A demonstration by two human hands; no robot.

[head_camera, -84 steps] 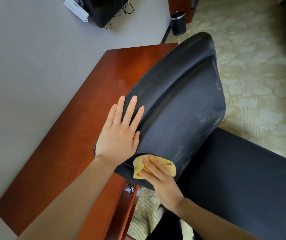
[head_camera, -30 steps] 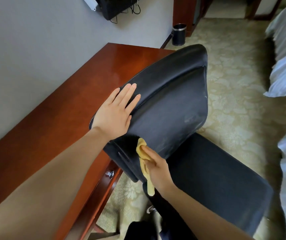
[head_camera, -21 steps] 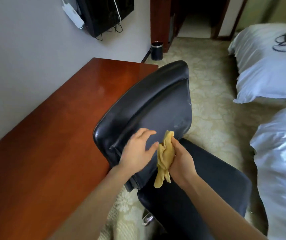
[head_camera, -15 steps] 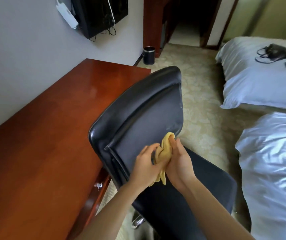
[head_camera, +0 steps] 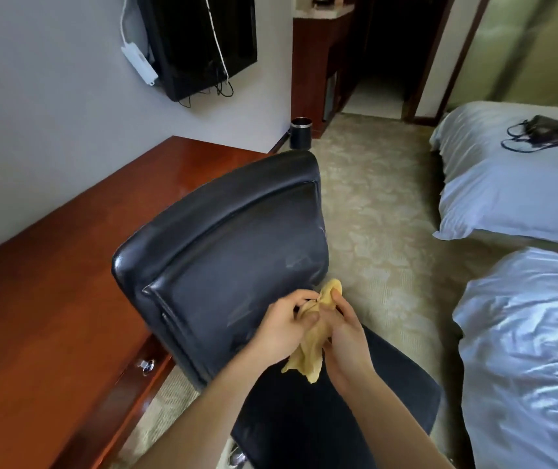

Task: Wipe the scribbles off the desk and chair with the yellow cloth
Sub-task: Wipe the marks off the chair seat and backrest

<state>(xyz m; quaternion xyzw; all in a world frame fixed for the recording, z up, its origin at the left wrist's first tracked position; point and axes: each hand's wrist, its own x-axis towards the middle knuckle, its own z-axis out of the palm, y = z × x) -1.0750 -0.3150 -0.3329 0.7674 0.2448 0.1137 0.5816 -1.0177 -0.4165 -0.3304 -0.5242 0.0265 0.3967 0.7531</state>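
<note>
Yellow cloth (head_camera: 309, 350) is bunched into a narrow twist between both hands, off the chair and hanging over the front of the seat (head_camera: 338, 421). Its long axis runs roughly 12 to 6 o'clock, with the loose tail drooping at the 6 end. The left hand (head_camera: 277, 330) pinches it from the 9 o'clock side with curled fingers and thumb. The right hand (head_camera: 345, 340) grips it from the 3 o'clock side.

The chair backrest (head_camera: 237, 252) stands just behind the hands, and its pale smears (head_camera: 296, 260) lie at about 11 to 12 o'clock from them. The left hand is nearer the backrest and the counter (head_camera: 51, 299), which lies well off at 9 o'clock. This looks like a regrip or refold, and the next wipe would likely go up and forward onto those smears.
</note>
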